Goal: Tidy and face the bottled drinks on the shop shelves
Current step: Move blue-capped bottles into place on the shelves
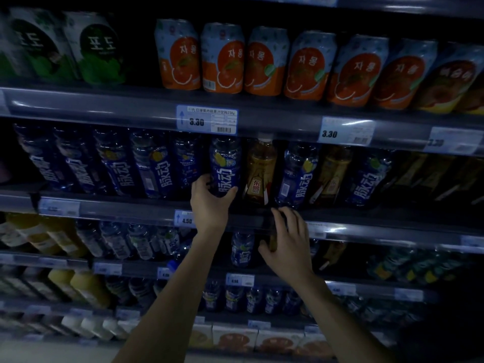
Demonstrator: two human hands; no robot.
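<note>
A row of blue-labelled drink bottles fills the middle shelf [131,208]. My left hand [209,203] grips the base of one blue bottle [225,163] standing at the shelf's front, label facing me. To its right stands an amber tea bottle [260,171], then another blue bottle [298,174], another amber one [332,174] and a further blue one [366,176]. My right hand [285,242] hovers lower, in front of the shelf rail, fingers spread and curled; whether it holds a dark bottle behind it I cannot tell.
Orange and green cans [222,56] line the shelf above, with price tags [207,119] on the rail. Lower shelves hold more blue bottles [242,248], yellow juice bottles [86,286] and cartons [233,339]. The scene is dim.
</note>
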